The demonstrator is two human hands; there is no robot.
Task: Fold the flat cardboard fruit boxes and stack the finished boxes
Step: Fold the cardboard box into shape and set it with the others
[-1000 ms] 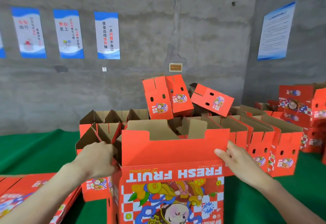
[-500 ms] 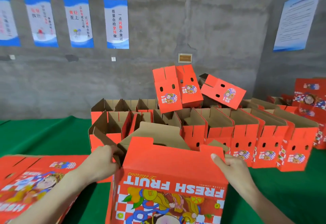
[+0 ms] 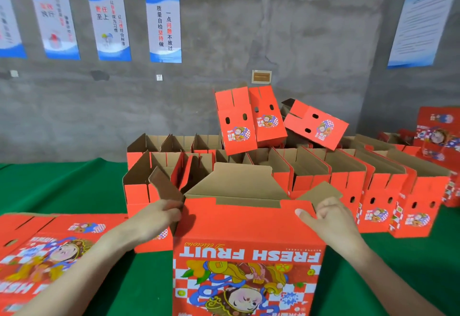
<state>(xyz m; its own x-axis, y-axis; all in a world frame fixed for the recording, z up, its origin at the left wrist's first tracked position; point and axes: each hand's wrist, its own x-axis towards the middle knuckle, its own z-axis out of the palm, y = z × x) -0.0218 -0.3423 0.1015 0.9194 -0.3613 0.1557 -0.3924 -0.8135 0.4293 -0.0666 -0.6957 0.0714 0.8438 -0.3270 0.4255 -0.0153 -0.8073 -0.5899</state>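
A red "FRESH FRUIT" cardboard box (image 3: 245, 248) stands upright in front of me, its brown top flaps open. My left hand (image 3: 155, 216) grips the box's left top corner at the side flap. My right hand (image 3: 328, 218) pinches the right top corner, thumb on the red front panel. Behind it stand rows of folded open-topped boxes (image 3: 348, 179), with three more boxes (image 3: 263, 116) tipped on top of them. A stack of flat printed boxes (image 3: 44, 251) lies at the lower left.
Everything rests on a green cloth surface (image 3: 62, 186). More red boxes (image 3: 438, 136) are piled at the far right. A grey concrete wall with blue-and-white posters (image 3: 163, 26) is behind the rows.
The view has dropped and the box sits lower in it. The far top flap has folded back and down. Both hands have shifted to the top corners at the side flaps.
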